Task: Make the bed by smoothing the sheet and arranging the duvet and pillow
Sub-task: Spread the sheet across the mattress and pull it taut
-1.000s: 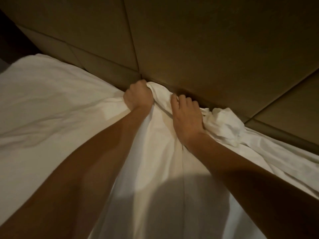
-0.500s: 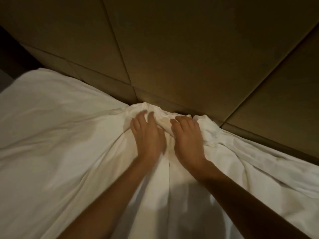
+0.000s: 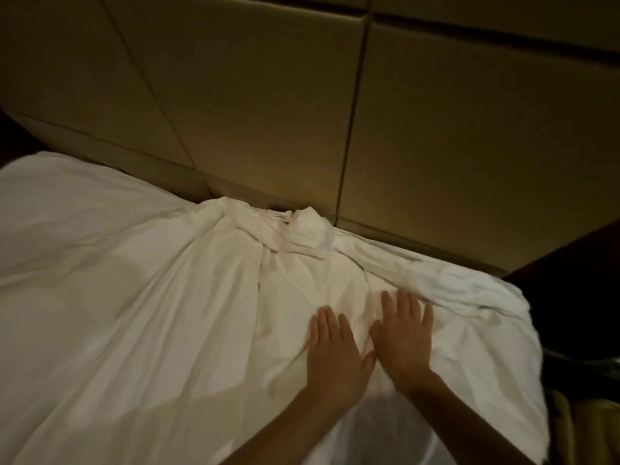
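The left hand [image 3: 335, 360] and right hand [image 3: 406, 344] press flat, fingers straight, on the sheet [image 3: 134, 297], which lies spread but creased and bunched against the headboard [image 3: 268, 112]. Smoothing seems barely begun; no duvet or pillow shows.

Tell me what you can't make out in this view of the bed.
Head view:
- Edge of the sheet behind the bunched fold: shadow at the headboard hides any tuck.
- Far right: too dark.
- Palms of left hand and right hand: hidden by their backs.
- Near end of the sheet: cut off by the bottom edge.
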`<move>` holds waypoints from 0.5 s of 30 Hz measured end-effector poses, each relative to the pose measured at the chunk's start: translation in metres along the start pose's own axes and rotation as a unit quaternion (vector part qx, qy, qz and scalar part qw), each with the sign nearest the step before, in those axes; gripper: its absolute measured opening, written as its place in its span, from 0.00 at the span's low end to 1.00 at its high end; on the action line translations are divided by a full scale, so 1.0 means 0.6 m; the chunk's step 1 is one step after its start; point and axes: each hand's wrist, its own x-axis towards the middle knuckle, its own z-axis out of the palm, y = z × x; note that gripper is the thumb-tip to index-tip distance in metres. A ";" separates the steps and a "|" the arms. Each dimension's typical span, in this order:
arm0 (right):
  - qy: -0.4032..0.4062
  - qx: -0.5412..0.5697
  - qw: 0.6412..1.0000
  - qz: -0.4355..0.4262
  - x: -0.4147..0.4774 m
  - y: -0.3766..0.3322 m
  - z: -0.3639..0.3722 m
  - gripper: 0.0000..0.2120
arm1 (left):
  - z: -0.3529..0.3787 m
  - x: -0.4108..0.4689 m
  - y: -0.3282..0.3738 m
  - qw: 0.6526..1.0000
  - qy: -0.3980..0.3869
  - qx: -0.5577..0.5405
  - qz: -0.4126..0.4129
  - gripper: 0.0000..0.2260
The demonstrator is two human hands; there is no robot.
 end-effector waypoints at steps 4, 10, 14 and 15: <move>-0.045 -0.017 0.998 0.047 -0.047 0.034 -0.010 0.37 | 0.024 -0.050 0.046 0.999 -0.028 -0.038 -0.002 0.46; -0.113 0.039 0.974 0.193 -0.075 0.092 0.005 0.45 | 0.054 -0.044 0.032 0.998 0.049 0.038 -0.018 0.16; -0.064 0.055 0.987 0.135 -0.091 0.100 0.032 0.28 | 0.061 -0.027 0.040 0.999 0.032 -0.018 0.016 0.07; -0.037 0.085 0.986 0.137 -0.092 0.103 0.027 0.25 | 0.058 -0.024 0.047 0.998 0.037 -0.044 0.014 0.12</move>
